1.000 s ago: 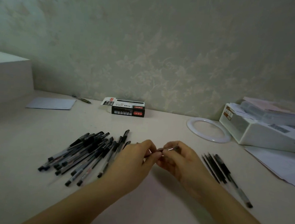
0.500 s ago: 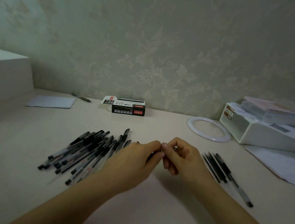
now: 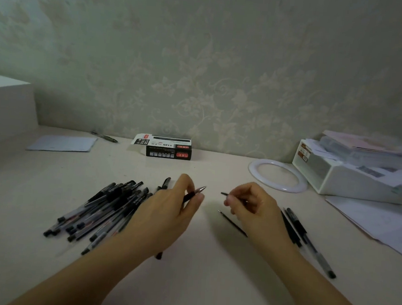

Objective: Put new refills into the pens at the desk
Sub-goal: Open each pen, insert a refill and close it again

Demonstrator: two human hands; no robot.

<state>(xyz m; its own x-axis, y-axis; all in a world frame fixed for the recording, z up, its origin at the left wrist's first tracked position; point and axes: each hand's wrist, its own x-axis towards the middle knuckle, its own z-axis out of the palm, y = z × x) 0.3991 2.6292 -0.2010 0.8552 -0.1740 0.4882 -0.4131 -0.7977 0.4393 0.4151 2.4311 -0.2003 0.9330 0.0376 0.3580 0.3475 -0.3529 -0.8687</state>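
A: Hands are separating now; left hand (image 3: 176,210) is gripping the pen (image 3: 195,193), right hand (image 3: 251,204) pinching what's probably its refill (image 3: 224,193) above the desk (image 3: 197,272).
B: Light, thin, bendy. Pinching near the tip.

Pen pile (image 3: 99,210) left on desk (image 3: 197,272), box (image 3: 169,147) behind, ring (image 3: 278,175) right

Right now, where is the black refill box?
In the head view, the black refill box stands at the desk's far edge by the wall, left of the white ring.
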